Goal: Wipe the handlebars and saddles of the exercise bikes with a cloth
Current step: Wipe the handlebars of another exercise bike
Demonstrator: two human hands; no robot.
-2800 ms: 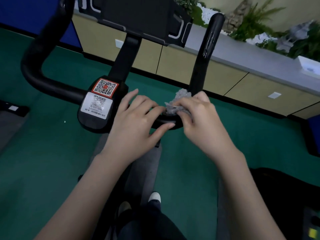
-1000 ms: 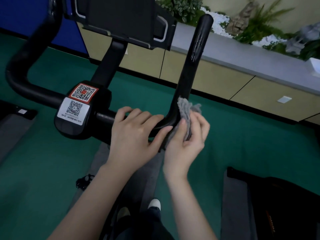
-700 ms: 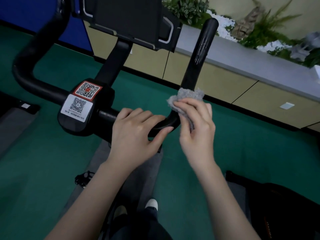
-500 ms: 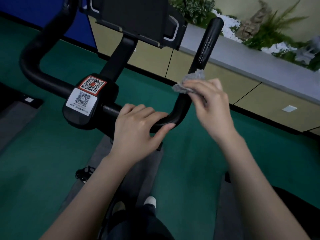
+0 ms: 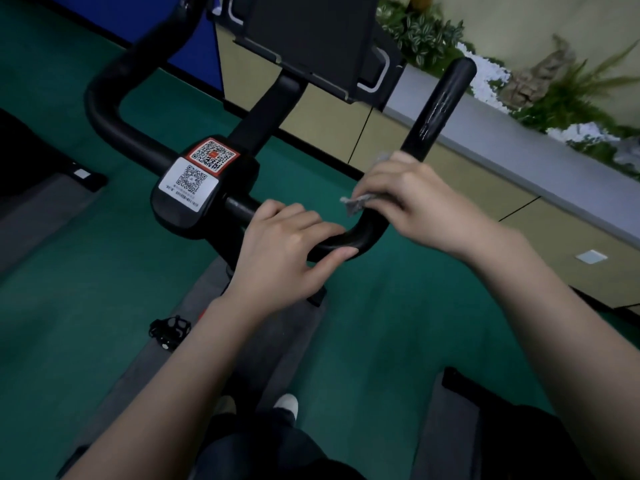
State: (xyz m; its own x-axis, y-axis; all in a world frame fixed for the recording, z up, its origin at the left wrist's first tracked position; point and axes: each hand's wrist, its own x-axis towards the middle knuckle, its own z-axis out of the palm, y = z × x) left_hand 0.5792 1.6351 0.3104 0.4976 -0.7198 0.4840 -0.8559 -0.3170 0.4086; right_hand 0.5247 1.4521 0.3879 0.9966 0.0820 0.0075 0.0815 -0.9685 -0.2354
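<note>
Green floor (image 5: 62, 306) carries a grey mat (image 5: 294, 344), on which the exercise bike (image 5: 194, 220) stands

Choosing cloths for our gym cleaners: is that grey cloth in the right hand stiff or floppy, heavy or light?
Probably floppy: the cloth crumples into creases under the right hand against the handlebar. Likely light: it is a small wad that one hand covers almost wholly.

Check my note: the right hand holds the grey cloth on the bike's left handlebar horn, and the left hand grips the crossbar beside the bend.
One slip. In the head view the right hand holds the grey cloth on the right handlebar horn, not the left; the left hand does grip the crossbar beside the bend.
</note>
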